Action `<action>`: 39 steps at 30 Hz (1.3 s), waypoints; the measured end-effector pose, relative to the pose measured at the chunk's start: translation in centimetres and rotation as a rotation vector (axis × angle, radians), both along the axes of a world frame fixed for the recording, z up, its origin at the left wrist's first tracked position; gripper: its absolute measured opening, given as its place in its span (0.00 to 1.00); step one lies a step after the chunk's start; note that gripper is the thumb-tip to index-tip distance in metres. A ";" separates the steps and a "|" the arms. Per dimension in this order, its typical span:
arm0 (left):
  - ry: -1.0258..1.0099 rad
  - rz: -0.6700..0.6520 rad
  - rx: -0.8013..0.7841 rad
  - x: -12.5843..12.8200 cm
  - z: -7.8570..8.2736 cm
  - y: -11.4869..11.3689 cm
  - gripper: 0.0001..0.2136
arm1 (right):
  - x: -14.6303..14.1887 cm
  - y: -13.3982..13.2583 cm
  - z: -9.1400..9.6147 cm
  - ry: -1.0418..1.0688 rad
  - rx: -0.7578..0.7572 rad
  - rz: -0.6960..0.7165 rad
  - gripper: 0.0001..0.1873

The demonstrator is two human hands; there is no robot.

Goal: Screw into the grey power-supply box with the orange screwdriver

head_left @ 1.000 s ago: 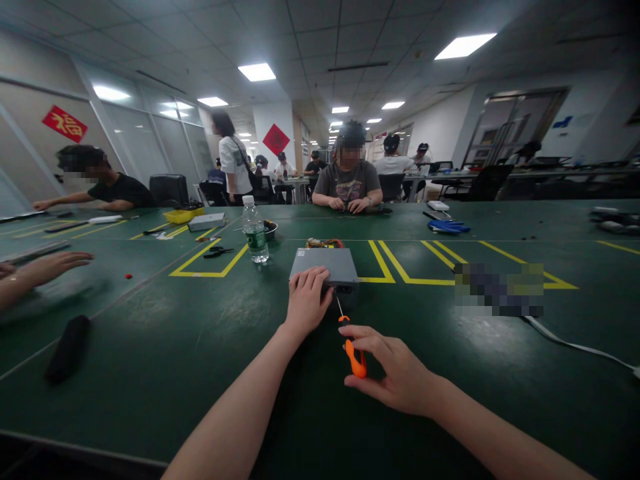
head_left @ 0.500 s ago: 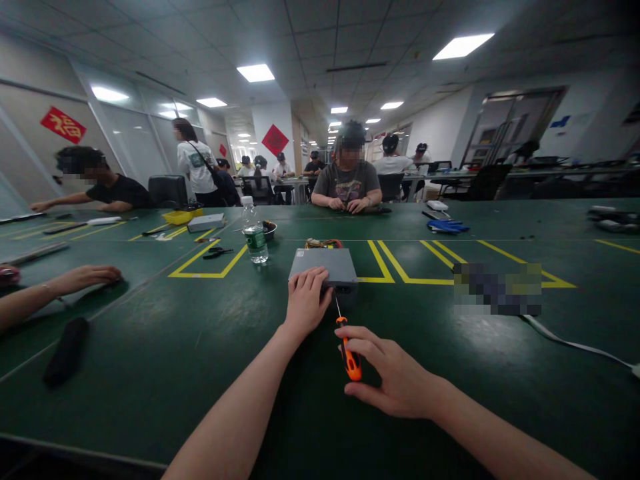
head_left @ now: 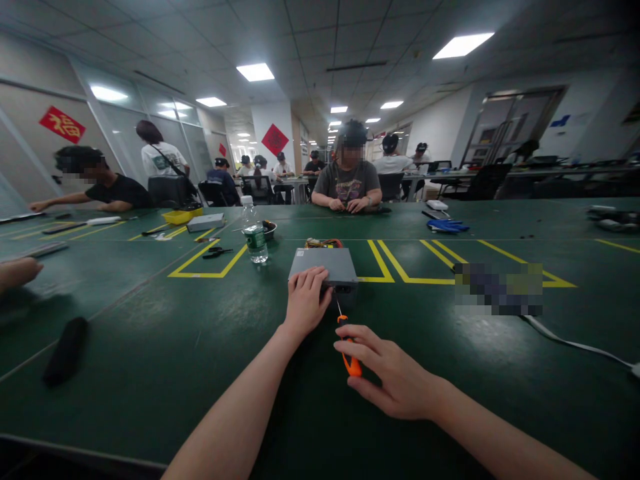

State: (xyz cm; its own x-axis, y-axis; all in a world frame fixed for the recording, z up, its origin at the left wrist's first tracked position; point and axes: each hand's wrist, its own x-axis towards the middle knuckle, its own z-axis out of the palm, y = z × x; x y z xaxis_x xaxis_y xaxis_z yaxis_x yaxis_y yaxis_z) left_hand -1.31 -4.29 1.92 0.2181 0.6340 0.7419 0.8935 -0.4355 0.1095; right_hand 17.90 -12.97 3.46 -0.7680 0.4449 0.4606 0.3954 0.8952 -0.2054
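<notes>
A flat grey metal box (head_left: 330, 264) lies on the green table (head_left: 165, 333) in front of me. My left hand (head_left: 305, 301) rests on its near left corner, fingers curled over the top, holding it down. My right hand (head_left: 387, 373) pinches an orange-handled screwdriver (head_left: 349, 347), thumb and fingers closed round the handle. The thin shaft points up at the box's near face, its tip close to or touching it. Coloured wires (head_left: 324, 243) stick out behind the box.
A water bottle (head_left: 255, 233) stands left of the box, with scissors (head_left: 217, 252) and yellow floor-tape lines beside it. A black object (head_left: 66, 349) lies at near left. A white cable (head_left: 575, 343) runs at right. Another person's hand (head_left: 17, 272) is at far left; a person sits opposite.
My right hand has turned slightly on the screwdriver handle, fingers shifting over it. The other person's hand at far left drew back. A standing person in the background walked left.
</notes>
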 end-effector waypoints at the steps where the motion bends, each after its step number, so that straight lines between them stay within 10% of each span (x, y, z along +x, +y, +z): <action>1: 0.001 0.003 0.002 0.0 0.0 0.0 0.14 | -0.1 0.0 0.1 -0.018 0.019 0.007 0.19; 24: -0.021 -0.011 -0.006 0.0 -0.1 0.1 0.14 | -0.1 0.4 -0.4 0.088 0.036 -0.043 0.19; 39: -0.004 0.005 -0.001 0.0 0.0 0.0 0.13 | 2.3 1.2 0.7 0.192 0.427 -0.007 0.10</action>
State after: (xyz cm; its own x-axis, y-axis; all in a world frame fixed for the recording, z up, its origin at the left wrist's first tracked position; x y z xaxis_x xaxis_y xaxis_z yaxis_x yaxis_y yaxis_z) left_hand -1.27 -4.25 1.90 0.2118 0.6356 0.7424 0.8952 -0.4309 0.1135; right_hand 20.21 -11.78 4.17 -0.6482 0.1894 0.7375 0.3929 0.9129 0.1108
